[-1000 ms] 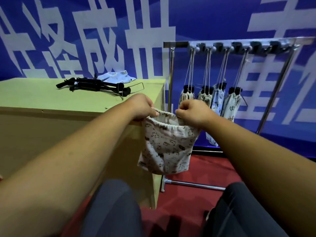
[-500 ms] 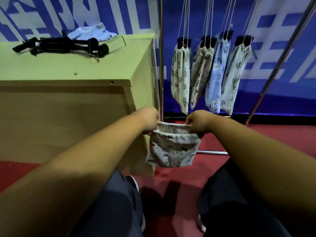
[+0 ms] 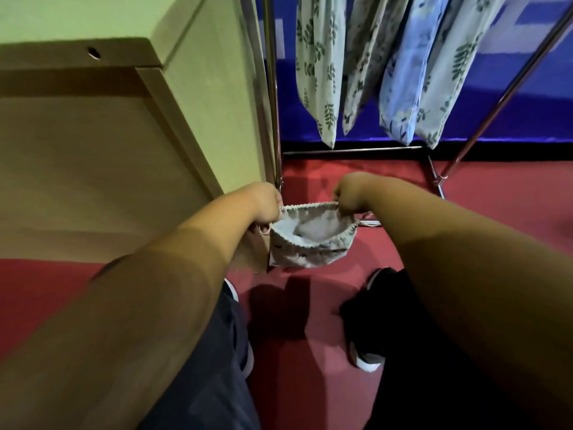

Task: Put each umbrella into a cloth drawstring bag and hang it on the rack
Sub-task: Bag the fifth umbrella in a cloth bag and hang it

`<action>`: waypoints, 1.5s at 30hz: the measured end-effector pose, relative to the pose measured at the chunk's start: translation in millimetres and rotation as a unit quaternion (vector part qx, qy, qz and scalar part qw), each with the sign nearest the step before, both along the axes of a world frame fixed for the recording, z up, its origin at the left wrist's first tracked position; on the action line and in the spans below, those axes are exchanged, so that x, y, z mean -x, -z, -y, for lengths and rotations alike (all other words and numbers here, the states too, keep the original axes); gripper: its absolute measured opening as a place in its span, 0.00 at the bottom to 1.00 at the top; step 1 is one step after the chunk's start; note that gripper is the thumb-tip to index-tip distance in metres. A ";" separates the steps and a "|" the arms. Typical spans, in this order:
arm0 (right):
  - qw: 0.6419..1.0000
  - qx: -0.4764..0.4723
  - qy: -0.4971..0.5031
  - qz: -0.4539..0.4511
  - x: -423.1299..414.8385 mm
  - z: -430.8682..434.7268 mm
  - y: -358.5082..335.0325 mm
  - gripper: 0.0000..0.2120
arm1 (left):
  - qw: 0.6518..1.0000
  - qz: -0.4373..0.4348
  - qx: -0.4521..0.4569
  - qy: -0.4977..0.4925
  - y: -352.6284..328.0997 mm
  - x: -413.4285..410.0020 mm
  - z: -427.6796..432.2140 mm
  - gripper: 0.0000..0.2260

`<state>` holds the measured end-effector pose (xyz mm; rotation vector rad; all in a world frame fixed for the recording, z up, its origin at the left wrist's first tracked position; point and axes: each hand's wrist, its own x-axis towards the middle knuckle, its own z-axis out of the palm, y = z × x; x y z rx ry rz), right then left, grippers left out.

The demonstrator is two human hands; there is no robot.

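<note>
A pale patterned cloth drawstring bag (image 3: 310,252) hangs low over the red floor, its mouth stretched wide so the light lining shows. My left hand (image 3: 263,203) grips the left side of the bag's rim. My right hand (image 3: 348,193) pinches the rim on the right. Several filled cloth bags (image 3: 316,72) with leaf and flower prints hang from the metal rack (image 3: 274,119) behind. No umbrella is in view here.
A light wooden table (image 3: 192,97) stands at the left, its corner close to my left hand. The rack's chrome legs (image 3: 496,97) and bottom bar cross the red carpet. My legs and shoes (image 3: 369,361) are below the bag. A blue banner wall is behind.
My view has tilted down, so the table top with the black umbrellas has left the frame. Both hands have lowered the bag toward the floor and pulled its mouth wider.
</note>
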<state>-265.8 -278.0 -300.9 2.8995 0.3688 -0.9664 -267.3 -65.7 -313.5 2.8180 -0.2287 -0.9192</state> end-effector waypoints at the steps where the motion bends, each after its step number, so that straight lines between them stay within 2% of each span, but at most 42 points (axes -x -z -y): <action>1: 1.000 0.010 0.005 -0.003 -7.1 1.8 7.3 0.09 | 1.000 -0.003 -0.009 0.001 2.8 -4.3 3.3 0.04; 2: 1.000 0.007 0.009 0.007 -10.1 3.1 10.5 0.03 | 1.000 0.001 -0.024 0.004 6.6 -9.7 6.8 0.04; 4: 1.000 0.016 0.003 0.011 -13.0 3.3 13.9 0.13 | 0.997 0.024 -0.068 0.038 7.3 -12.6 14.5 0.09; 7: 0.999 0.032 -0.017 0.004 -14.6 3.7 20.1 0.06 | 0.991 -0.001 -0.110 0.076 7.7 -17.2 23.3 0.11; 10: 0.999 0.032 -0.026 -0.003 -12.0 1.6 20.0 0.07 | 0.986 -0.020 -0.136 0.092 9.2 -18.2 29.9 0.11; 11: 0.999 0.036 -0.023 -0.004 -12.2 1.5 23.1 0.10 | 0.986 -0.022 -0.136 0.094 9.0 -17.0 32.5 0.10; 13: 1.000 0.029 -0.008 -0.001 -9.9 -0.6 23.5 0.16 | 0.988 -0.027 -0.124 0.093 5.9 -13.7 38.7 0.10; 16: 1.000 0.008 0.017 0.012 -10.7 -1.9 25.6 0.18 | 0.992 -0.020 -0.093 0.085 1.4 -10.2 46.5 0.14; 23: 0.999 -0.010 0.022 0.023 1.2 -17.4 10.9 0.17 | 0.997 0.007 -0.050 0.063 -14.9 7.3 43.0 0.20; 27: 0.993 -0.062 0.079 0.063 15.5 -28.2 -1.2 0.14 | 0.999 -0.027 0.038 0.003 -31.0 21.1 30.2 0.18; 30: 0.965 -0.169 0.191 0.060 23.8 -36.9 -20.6 0.10 | 0.992 -0.040 0.108 -0.047 -56.0 29.5 18.0 0.16; 34: 0.909 -0.299 0.276 0.088 39.1 -53.2 -84.1 0.18 | 0.989 -0.004 0.139 -0.054 -110.6 48.5 2.0 0.13; 38: 0.871 -0.367 0.275 0.176 46.3 -64.8 -157.5 0.20 | 0.983 0.047 0.170 -0.055 -174.6 66.6 -12.3 0.11; 42: 0.841 -0.418 0.274 0.208 50.3 -80.0 -216.1 0.17 | 0.972 0.091 0.209 -0.060 -237.8 84.6 -29.2 0.10; 45: 0.836 -0.435 0.242 0.232 53.0 -99.1 -250.1 0.15 | 0.961 0.143 0.228 -0.068 -280.6 91.5 -53.9 0.10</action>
